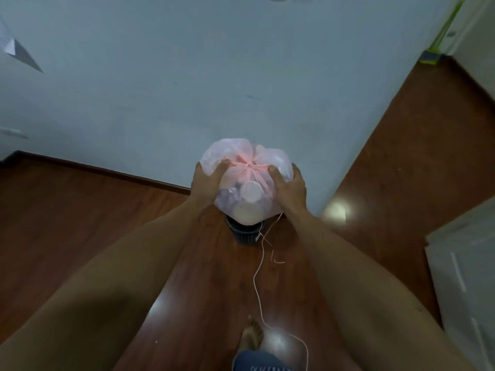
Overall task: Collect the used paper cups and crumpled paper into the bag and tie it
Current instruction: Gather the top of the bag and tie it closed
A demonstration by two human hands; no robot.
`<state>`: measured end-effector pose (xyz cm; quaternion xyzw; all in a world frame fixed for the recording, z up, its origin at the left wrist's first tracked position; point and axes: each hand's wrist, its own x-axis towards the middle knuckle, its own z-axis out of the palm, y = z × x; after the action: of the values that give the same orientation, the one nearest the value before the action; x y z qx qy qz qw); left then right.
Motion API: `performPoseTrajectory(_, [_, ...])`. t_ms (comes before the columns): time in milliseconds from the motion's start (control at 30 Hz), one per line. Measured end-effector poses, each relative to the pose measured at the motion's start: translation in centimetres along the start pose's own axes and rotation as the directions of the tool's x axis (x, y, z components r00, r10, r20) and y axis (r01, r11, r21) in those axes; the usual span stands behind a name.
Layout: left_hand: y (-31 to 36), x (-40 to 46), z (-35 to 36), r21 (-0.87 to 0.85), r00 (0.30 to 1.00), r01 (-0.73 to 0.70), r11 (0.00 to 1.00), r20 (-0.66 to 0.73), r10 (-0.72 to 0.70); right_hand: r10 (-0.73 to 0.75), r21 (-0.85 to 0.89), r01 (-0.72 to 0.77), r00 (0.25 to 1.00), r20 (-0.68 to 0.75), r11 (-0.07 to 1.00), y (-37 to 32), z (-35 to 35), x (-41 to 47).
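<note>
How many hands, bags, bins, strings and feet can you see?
Hands: 2, the left hand and the right hand
Bag: 1
Bin: 1
String: 1
Foot: 1
Total: 6

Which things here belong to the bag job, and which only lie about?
Belong to the job:
bag
cups inside it
pink tie
string
bin
left hand
right hand

Lying about:
mop
paper on the wall
white door
</note>
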<state>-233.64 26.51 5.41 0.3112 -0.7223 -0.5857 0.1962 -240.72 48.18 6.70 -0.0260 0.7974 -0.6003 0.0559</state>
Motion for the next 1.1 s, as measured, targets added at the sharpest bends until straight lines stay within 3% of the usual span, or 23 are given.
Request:
performPoseTrajectory(200, [-2.1, 6.8, 2.1, -0.115, 0.991, 0.136, 0.984, -0.003, -0.137, 0.095, -0.031, -0.094, 0.995, 0.029, 0.995, 2.3, 5.3, 7.7])
performPoseTrajectory(333, [-5.5, 10.8, 3.9, -0.092, 0.976, 0.219, 0.971, 0.016, -0.218, 0.185, -0.067, -0.183, 0.982, 0.024, 0.981, 6.6, 8.7, 11.8])
performPoseTrajectory(433, [-12.0, 14.9, 6.0, -0.071, 0.975, 0.214, 0.974, 0.075, -0.209, 0.197, -0.093, -0.197, 0.980, -0.016, 0.976, 12.1, 11.4, 14.9])
performPoseTrajectory(600, [-28.3, 22.2, 11.0, -0.015, 0.964, 0.223, 0.975, 0.149, -0.218, 0.179, -0.149, -0.187, 0.982, -0.067, 0.971, 25.5, 17.0, 20.4])
performPoseTrajectory(800, [-41.2, 26.7, 17.0, -0.009, 0.944, 0.197, 0.980, 0.273, -0.187, 0.174, -0.190, -0.190, 0.980, -0.098, 0.963, 39.5, 21.7, 25.7])
performPoseTrajectory(867, [-44.9, 27.9, 18.5, 0.015, 0.928, 0.238, 0.971, 0.292, -0.232, 0.152, -0.222, -0.174, 0.982, -0.113, 0.959, 42.8, 22.8, 27.0])
performPoseTrajectory(967, [-49.2, 29.6, 20.0, 0.229, 0.903, 0.312, 0.922, 0.229, -0.363, 0.144, -0.247, -0.174, 0.981, -0.132, 0.953, 46.2, 24.2, 28.3])
performPoseTrajectory(1100, [-54.2, 30.5, 20.9, 0.256, 0.902, 0.299, 0.919, 0.237, -0.360, 0.148, -0.303, -0.177, 0.982, -0.115, 0.936, 48.0, 25.6, 28.6])
